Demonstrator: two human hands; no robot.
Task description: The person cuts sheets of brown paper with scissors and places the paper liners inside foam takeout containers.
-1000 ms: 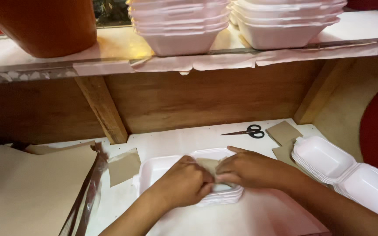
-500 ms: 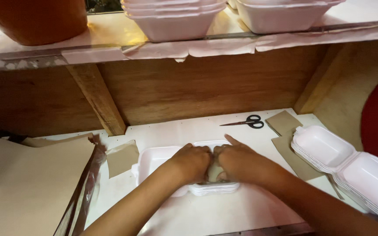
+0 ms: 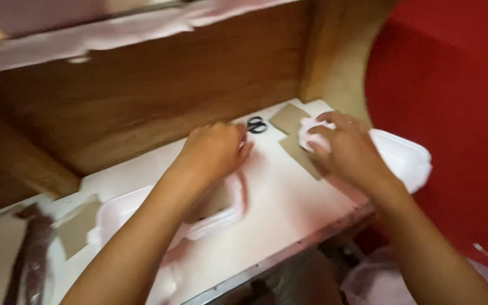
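Observation:
My left hand (image 3: 216, 149) hangs with curled fingers over the far right corner of an open white foam container (image 3: 122, 212); I see nothing in it. A brown paper liner (image 3: 217, 199) lies in that container's right half. My right hand (image 3: 348, 149) reaches to the right. Its fingers close on the near corner of the top foam container of a stack (image 3: 402, 152) at the table's right end. The picture is blurred by motion.
Black scissors (image 3: 256, 124) lie by the wooden back wall (image 3: 142, 96). Brown paper pieces (image 3: 297, 149) rest beside the stack, another brown piece (image 3: 77, 226) left of the open container. A red wall (image 3: 458, 85) stands at right. The table's metal front edge (image 3: 278, 257) runs below.
Both hands have left the liner they pressed into the open container. My right hand has moved right onto the foam stack, my left has lifted, and the view has swung right.

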